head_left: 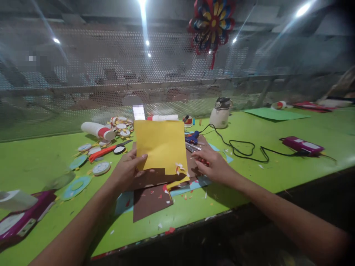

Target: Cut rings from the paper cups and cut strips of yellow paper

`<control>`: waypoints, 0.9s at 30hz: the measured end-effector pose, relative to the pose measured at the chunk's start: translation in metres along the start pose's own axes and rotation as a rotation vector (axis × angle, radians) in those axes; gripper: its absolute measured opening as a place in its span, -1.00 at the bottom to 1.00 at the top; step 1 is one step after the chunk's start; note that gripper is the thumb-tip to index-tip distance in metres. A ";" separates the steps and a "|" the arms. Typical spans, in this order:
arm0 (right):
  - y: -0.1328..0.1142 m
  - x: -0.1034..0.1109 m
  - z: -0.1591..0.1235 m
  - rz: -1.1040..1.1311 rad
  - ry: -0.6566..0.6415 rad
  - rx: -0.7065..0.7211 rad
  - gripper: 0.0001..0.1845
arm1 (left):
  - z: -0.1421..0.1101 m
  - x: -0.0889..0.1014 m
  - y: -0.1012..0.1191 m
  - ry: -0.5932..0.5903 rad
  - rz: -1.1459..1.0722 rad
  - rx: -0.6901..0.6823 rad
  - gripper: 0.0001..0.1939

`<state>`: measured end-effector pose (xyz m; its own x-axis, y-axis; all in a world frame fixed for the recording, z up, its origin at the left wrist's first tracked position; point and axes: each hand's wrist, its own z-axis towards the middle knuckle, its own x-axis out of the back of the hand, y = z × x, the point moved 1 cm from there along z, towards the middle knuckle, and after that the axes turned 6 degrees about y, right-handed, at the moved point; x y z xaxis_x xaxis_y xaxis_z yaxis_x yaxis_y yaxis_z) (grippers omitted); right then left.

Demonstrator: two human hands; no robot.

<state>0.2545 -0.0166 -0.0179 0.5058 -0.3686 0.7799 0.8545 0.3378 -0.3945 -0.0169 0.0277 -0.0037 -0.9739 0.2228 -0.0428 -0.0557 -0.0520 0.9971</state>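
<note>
A sheet of yellow paper (161, 144) with a notched lower edge is tilted up in my left hand (129, 166), thumb on its front. Small white scraps cling near its lower right corner. My right hand (212, 162) is closed just right of the sheet, with a red-handled tool (204, 162) partly hidden in its fingers. Silver metal pieces (193, 147) lie just beyond those fingers; whether they belong to the tool I cannot tell. Behind them rests a blue glue gun (193, 137). Brown card (151, 205) lies beneath the sheet, strewn with paper bits.
On the left lie paper discs (101, 168), an orange-handled cutter (102, 152), a white-and-red roll (97, 130) and a purple box (30, 218). A black cord (238, 147) runs to another purple box (302, 146). A jug (221, 112) and green sheet (277, 113) stand farther back.
</note>
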 end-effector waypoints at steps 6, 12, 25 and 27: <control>0.019 -0.021 0.014 0.216 0.109 -0.178 -0.80 | 0.003 0.000 -0.006 0.088 0.296 -0.239 -0.66; 0.016 -0.027 0.016 0.488 0.048 -0.272 -0.79 | -0.007 0.000 -0.003 0.088 0.303 -0.361 -0.71; -0.026 -0.040 0.050 0.841 -0.234 -0.315 -0.78 | 0.002 0.005 0.002 0.141 -0.074 -0.079 -0.64; -0.022 -0.048 0.052 0.832 -0.227 -0.345 -0.77 | 0.003 0.006 -0.001 0.108 -0.110 -0.010 -0.65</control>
<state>0.2057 0.0386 -0.0214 0.9676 0.0673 0.2433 0.2335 0.1277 -0.9639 -0.0225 0.0316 -0.0047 -0.9797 0.1220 -0.1592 -0.1654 -0.0426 0.9853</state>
